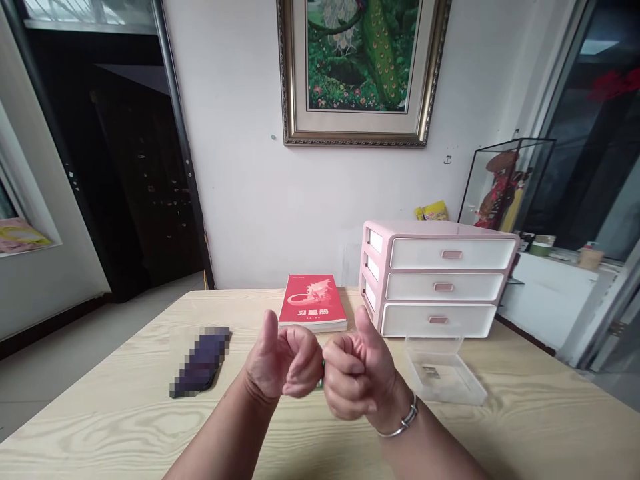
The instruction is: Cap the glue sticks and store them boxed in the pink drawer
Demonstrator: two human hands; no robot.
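Note:
My left hand [287,360] and my right hand [355,367] are raised over the wooden table [125,427], knuckles close together at the centre. Both are closed into loose fists with the thumbs pointing up, and nothing shows in the fingers. A small green thing [321,384] peeks out between and behind them, mostly hidden. Just beyond my hands lies a red book [313,300]. An open clear plastic box [450,380] with a small item inside sits right of my right hand. Left of my left hand is a dark, pixelated flat object [203,360].
A pink and white three-drawer cabinet [443,287] stands at the back right, its drawers closed. Behind it are a yellow packet [433,211] and a glass display case [505,187]. The wall with a framed peacock picture [365,130] rises beyond the table's back edge.

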